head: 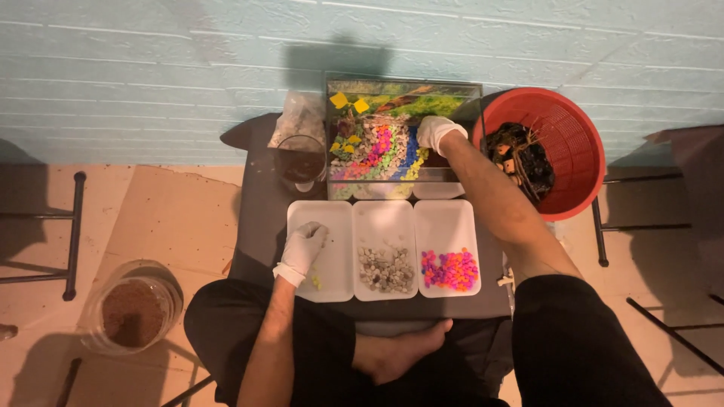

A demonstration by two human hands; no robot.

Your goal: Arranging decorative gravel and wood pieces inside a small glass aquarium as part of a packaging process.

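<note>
Reaching into the small clear glass tank at the far edge of the dark table, the right hand, in a white glove, rests curled over the bed of mixed coloured pebbles inside; whether it grips any stones I cannot tell, since the fingers are folded down against the gravel. The pebbles lie in loose bands of pink, blue, yellow and white, probably so the colours read as stripes through the glass.

Just in front of the tank sit three white rectangular foam trays side by side. The left hand, also gloved, hovers over the left tray with fingers loosely bent and narrow, holding nothing I can make out; a few yellowish stones lie by its wrist. The middle tray holds grey-brown natural pebbles, and the right tray holds bright pink and orange pebbles, sorted by colour so each kind is within easy reach.

Right of the tank stands a red perforated plastic basket with dark wood pieces. Left of the tank is a clear cup, and well away on the floor a clear jar of brown soil.
</note>
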